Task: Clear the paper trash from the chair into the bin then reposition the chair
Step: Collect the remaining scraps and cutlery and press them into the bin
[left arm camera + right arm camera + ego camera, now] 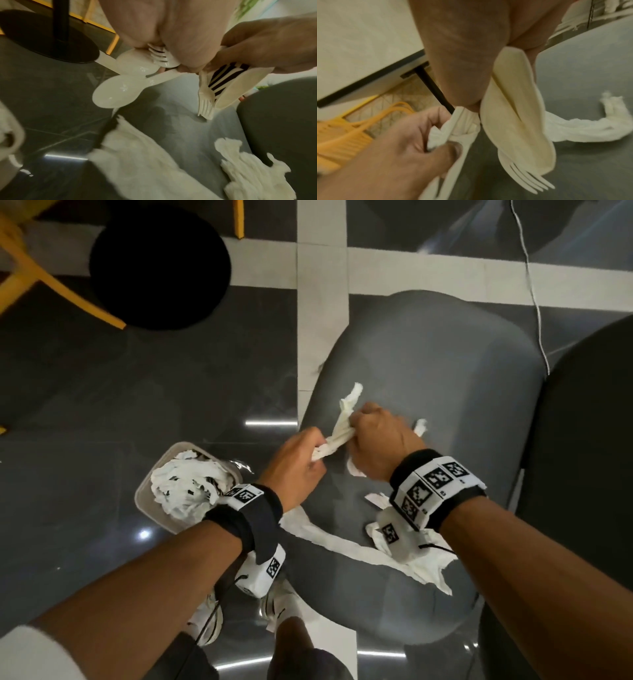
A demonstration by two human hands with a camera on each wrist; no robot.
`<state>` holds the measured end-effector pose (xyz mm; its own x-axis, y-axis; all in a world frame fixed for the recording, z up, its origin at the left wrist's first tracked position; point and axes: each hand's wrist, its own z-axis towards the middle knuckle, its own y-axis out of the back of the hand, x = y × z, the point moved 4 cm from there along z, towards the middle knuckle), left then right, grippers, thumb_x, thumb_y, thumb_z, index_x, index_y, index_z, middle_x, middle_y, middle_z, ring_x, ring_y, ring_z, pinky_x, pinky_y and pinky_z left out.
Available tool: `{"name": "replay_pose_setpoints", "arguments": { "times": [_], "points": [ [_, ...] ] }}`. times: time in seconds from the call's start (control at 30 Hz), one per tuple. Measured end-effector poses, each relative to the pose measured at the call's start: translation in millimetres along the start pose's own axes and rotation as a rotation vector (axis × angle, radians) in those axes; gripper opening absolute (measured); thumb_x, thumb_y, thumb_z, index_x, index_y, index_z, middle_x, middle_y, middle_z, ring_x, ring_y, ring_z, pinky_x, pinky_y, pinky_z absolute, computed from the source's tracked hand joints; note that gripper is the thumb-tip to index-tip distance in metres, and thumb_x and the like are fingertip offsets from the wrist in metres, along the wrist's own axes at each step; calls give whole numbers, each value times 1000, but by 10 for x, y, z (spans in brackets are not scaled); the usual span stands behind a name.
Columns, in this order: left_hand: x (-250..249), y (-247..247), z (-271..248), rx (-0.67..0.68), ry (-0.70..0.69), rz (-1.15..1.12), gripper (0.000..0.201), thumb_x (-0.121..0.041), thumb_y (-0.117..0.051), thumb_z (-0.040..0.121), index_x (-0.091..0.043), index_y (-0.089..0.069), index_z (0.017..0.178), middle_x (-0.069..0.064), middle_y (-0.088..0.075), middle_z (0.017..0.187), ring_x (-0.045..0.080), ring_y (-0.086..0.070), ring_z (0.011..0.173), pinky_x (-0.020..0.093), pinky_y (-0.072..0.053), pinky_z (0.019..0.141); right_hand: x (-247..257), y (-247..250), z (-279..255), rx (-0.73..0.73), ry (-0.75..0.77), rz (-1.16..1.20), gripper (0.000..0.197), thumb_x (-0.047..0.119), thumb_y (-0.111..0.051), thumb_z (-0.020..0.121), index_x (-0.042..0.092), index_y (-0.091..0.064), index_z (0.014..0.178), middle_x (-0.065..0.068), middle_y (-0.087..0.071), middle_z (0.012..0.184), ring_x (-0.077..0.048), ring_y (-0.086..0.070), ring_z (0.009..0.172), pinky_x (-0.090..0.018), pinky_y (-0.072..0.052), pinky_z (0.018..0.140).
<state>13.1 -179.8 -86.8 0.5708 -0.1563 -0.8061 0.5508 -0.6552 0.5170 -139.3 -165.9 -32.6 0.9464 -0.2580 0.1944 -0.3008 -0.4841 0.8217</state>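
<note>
The grey chair seat (445,364) carries a long torn paper strip (342,546) and small scraps (420,428). Above the seat, my left hand (313,455) and right hand (356,436) meet on a white bundle. In the left wrist view my left hand (163,27) grips plastic spoons (116,93) and forks. My right hand (462,54) grips a plastic knife (513,108) and fork (527,177). My left hand (393,155) also pinches tissue (440,134). The bin (147,498) stands on the floor left of the chair, holding crumpled paper (185,487).
A black round table base (157,265) and yellow chair legs (51,282) stand at the far left. A second dark chair (589,440) touches the right side. A white cable (534,296) runs along the floor behind. My shoes (209,621) are below the bin.
</note>
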Motion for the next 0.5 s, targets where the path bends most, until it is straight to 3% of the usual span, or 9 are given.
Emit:
{"name": "replay_pose_setpoints", "arguments": {
  "times": [0.17,0.27,0.37,0.5],
  "points": [
    [597,755,-336,-113,85,-62,20,0,-61,85,-16,-50,92,-13,-47,82,4,-48,68,21,-37,60,1014,-1,236,31,123,164,22,23,-51,93,11,-68,97,-8,-64,106,-32,-65,88,-36,-51,73],
    [1127,1194,-612,-216,183,-35,24,-2,-63,80,-20,-47,86,-7,-52,80,10,-52,69,24,-38,58,1646,-233,421,89,190,282,21,26,-53,96,10,-67,98,-8,-67,102,-27,-66,86,-38,-56,75],
    [1642,1442,-812,-250,233,-22,29,-8,-64,78,-28,-45,86,-4,-61,95,17,-59,81,34,-49,67,2122,-614,637,104,231,371,16,25,-55,96,12,-63,100,-4,-64,105,-18,-60,84,-29,-48,73],
    [2366,1511,-987,-247,327,-13,28,-1,-67,79,-19,-47,85,-5,-53,90,11,-49,72,13,-36,61,2522,-1392,985,163,124,519,14,22,-57,94,15,-68,100,-1,-69,104,-19,-68,92,-25,-46,73]
  ]
}}
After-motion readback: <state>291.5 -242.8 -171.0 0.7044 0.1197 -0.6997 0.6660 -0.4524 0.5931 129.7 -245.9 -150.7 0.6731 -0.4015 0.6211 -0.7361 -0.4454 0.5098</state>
